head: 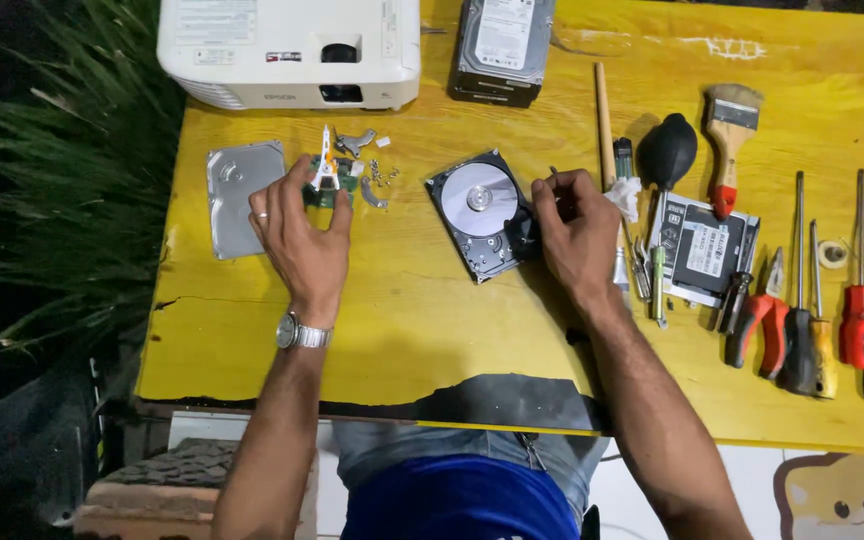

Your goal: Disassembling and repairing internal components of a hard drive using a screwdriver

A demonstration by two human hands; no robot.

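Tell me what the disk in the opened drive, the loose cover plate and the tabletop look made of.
Disk: mirror-polished metal or coated glass, bright reflective sheen. Cover plate: dull grey stamped sheet metal, likely aluminium or steel. Tabletop: wood painted glossy yellow; a crack and chipped front edge show.

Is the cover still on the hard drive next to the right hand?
No, the hard drive by the right hand lies open with its shiny platter showing, and a silver cover plate lies apart near the left hand.
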